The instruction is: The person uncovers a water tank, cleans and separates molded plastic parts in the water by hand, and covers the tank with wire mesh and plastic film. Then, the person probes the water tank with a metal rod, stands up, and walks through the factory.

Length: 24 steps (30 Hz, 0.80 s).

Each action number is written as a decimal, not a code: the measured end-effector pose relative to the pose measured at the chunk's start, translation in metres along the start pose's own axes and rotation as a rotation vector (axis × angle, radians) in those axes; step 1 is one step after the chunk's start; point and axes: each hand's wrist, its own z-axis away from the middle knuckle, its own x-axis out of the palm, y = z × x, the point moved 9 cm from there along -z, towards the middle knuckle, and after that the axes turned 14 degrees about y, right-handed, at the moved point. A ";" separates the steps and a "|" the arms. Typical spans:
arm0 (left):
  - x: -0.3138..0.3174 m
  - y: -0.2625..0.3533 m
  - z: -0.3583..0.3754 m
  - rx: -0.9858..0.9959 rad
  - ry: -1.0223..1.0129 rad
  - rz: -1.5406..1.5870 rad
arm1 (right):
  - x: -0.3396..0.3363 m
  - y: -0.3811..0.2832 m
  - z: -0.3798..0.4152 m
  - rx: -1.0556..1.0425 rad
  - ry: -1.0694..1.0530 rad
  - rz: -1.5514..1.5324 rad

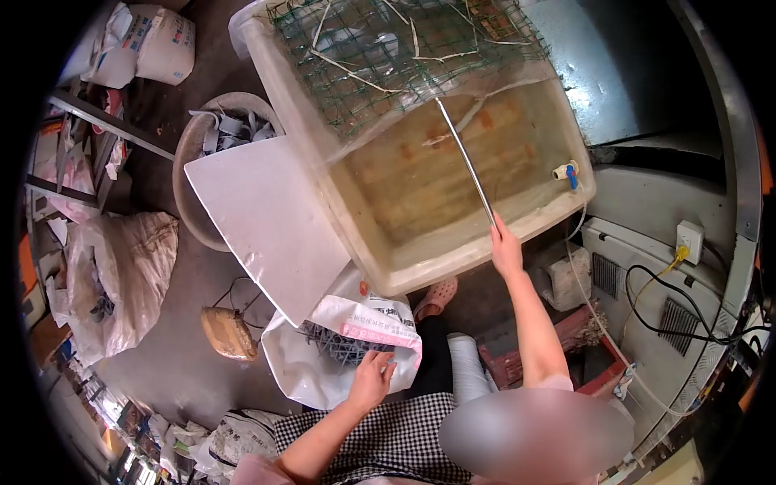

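My right hand (507, 249) is closed around the near end of a thin metal rod (467, 166). The rod slants over a large cream tub (440, 273) of murky water, its far end by the edge of a green mesh (356, 89). My left hand (373, 378) is over the mouth of a white woven sack (295, 376), fingers slightly apart, with nothing visible in them. Inside the sack lies a heap of grey lattice-like pieces (327, 343), close to those fingertips. Whether the fingers touch the pieces is hard to see.
A white board (259, 210) leans between the tub and a round bin (188, 206) of grey pieces. A blue-handled tap (571, 175) sits on the tub's right wall. Cables (687, 299) and a hose hang at right. A plastic sack (121, 283) stands at left.
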 end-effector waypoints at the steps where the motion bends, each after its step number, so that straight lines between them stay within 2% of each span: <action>1: -0.001 -0.004 0.002 -0.040 -0.009 0.031 | -0.013 0.008 0.018 -0.017 0.014 -0.012; 6: -0.003 -0.014 0.010 -0.046 -0.034 0.003 | -0.013 0.007 0.023 -0.153 0.076 -0.098; 8: -0.004 -0.017 0.012 -0.069 -0.044 -0.013 | 0.010 -0.002 0.001 -0.069 0.028 -0.171; 12: -0.004 -0.026 0.012 -0.063 -0.002 0.007 | 0.068 -0.038 -0.055 -0.031 -0.007 -0.365; 15: -0.003 -0.031 0.013 -0.089 0.012 0.019 | 0.094 -0.092 -0.092 -0.054 -0.017 -0.361; 17: -0.005 -0.030 0.010 -0.107 0.018 0.025 | 0.107 -0.106 -0.100 0.113 -0.084 -0.490; 18: -0.008 -0.028 0.009 -0.109 0.020 0.024 | 0.107 -0.103 -0.095 0.113 -0.085 -0.491; 20: -0.013 -0.024 0.009 -0.102 0.022 0.029 | 0.079 -0.102 -0.074 -0.200 0.144 -0.355; 22: -0.015 -0.022 0.009 -0.083 0.023 0.027 | 0.058 -0.071 -0.030 -0.221 0.169 -0.328; 23: -0.017 -0.021 0.008 -0.078 0.028 0.035 | 0.054 -0.040 -0.007 -0.081 0.059 -0.099; 24: -0.018 -0.022 0.009 -0.088 0.014 0.032 | 0.043 -0.019 0.016 -0.082 0.058 -0.060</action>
